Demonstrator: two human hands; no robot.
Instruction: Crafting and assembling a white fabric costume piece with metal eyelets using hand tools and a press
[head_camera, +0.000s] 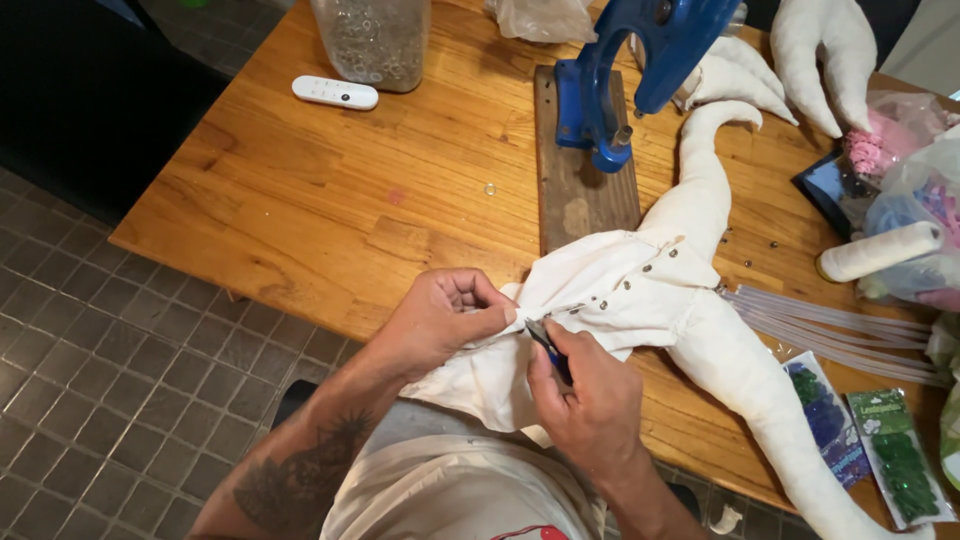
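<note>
Warm, even indoor light; soft shadows under hands; mild glare on wooden table (330, 200); wide-angle bending at edges.

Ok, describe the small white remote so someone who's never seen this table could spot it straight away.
Start at the wooden table and go to its far left part, away from the blue press bolted to a board. There, just left of the clear container of small metal rings, lies the white remote. It is the only slim, rounded white bar with a dark button; the other white things are soft fabric.
</note>
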